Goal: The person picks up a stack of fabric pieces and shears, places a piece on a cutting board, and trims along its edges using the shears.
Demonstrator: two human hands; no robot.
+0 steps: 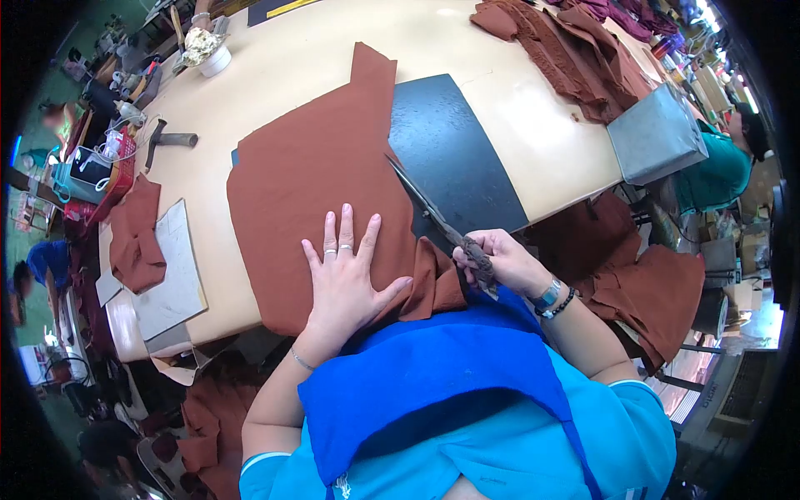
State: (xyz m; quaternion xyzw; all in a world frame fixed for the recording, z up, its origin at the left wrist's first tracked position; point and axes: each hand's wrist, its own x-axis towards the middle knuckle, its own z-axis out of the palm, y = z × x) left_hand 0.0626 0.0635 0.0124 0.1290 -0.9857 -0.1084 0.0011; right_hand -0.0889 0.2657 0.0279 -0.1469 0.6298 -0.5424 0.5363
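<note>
A large piece of rust-brown fabric (pixel 308 167) lies flat on the table, partly over a dark board (pixel 450 150). My left hand (pixel 348 271) rests on the fabric near its front edge, palm down with fingers spread. My right hand (pixel 504 262) grips a pair of scissors (pixel 429 208) by handles wrapped in dark cloth. The blades point away from me, and their tips reach the fabric's right edge. Whether the blades are apart is hard to make out. Beside my left hand, the fabric bunches into folds (pixel 433 287) against my blue apron (pixel 433 358).
More brown fabric (pixel 575 58) is heaped at the far right, near a grey metal box (pixel 657 133). On the left are a hammer (pixel 171 140), a small fabric piece (pixel 137 237) and a paper sheet (pixel 175 279). A white pot (pixel 212 60) stands far left. Another person (pixel 717 171) sits at right.
</note>
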